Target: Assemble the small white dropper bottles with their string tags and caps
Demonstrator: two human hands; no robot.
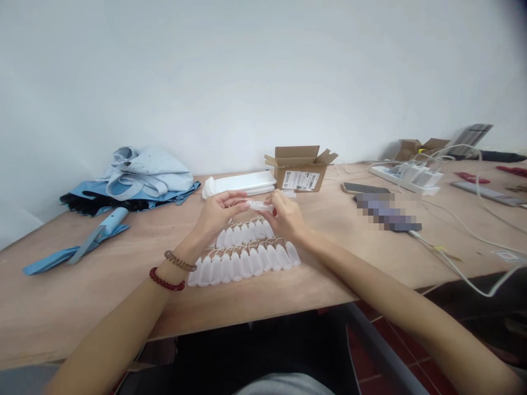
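Note:
Both of my hands meet over the table around a small white translucent pouch (260, 206), held sideways. My left hand (225, 210) pinches its left end, where a thin cord seems to be. My right hand (286, 214) has thumb and fingers closed on its right end. Below my hands lie two rows of similar white pouches with pale cord loops: a front row (245, 265) of several, side by side, and a back row (246, 234) partly hidden by my hands.
Behind my hands are a stack of flat white packs (242, 182) and an open cardboard box (300, 173). A blue umbrella (88, 192) with cloth on it lies left. To the right are a dark phone (366, 188), a power strip (405, 178) and loose white cables (457, 269).

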